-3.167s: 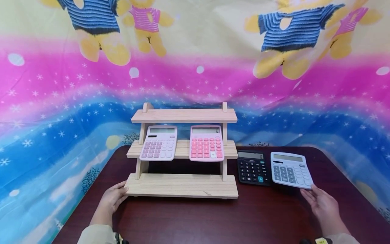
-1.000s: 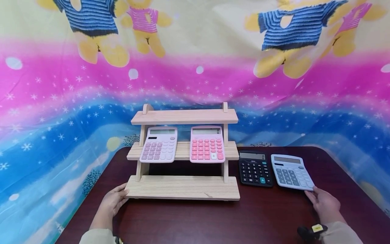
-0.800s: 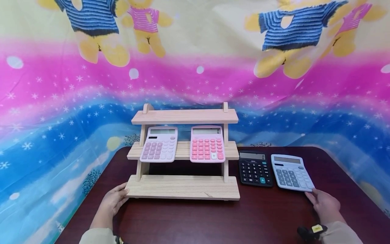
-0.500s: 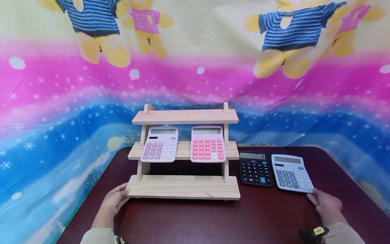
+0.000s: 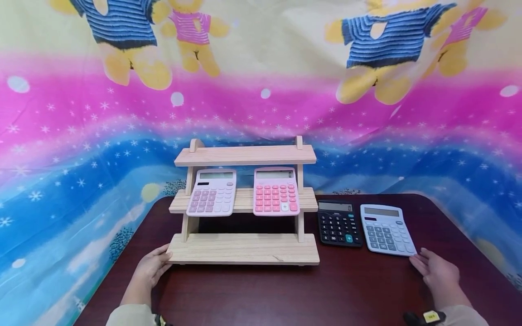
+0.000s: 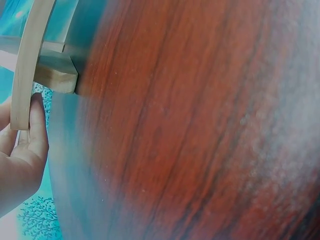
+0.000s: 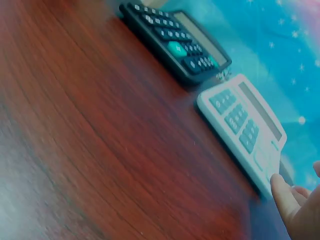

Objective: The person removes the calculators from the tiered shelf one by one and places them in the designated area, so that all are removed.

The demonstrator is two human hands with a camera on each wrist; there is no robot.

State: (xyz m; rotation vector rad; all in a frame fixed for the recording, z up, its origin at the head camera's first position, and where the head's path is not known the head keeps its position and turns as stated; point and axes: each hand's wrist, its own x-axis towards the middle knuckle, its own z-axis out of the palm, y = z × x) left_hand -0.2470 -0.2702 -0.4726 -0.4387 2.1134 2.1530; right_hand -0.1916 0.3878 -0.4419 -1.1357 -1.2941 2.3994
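Note:
My left hand (image 5: 152,266) grips the left end of the lowest board of a three-tier wooden display rack (image 5: 244,248), thumb on one face and fingers on the other in the left wrist view. On the middle tier lean a pale lilac calculator (image 5: 212,192) and a pink calculator (image 5: 276,191). Right of the rack lies a black calculator (image 5: 339,223) with a teal key. Beside it is a white calculator (image 5: 387,229) with grey keys. At its near right corner is my right hand (image 5: 438,274), its thumb tip at that corner in the right wrist view and its fingers loosely extended.
The dark red-brown table (image 5: 244,294) has rounded far corners. Behind it hangs a colourful backdrop cloth (image 5: 261,104) with bears and snowflakes, close behind the rack. Black straps circle both wrists.
The white calculator has turned slightly, its near right corner shifting toward me. My right hand has eased a little away from that corner. My left hand stays on the rack.

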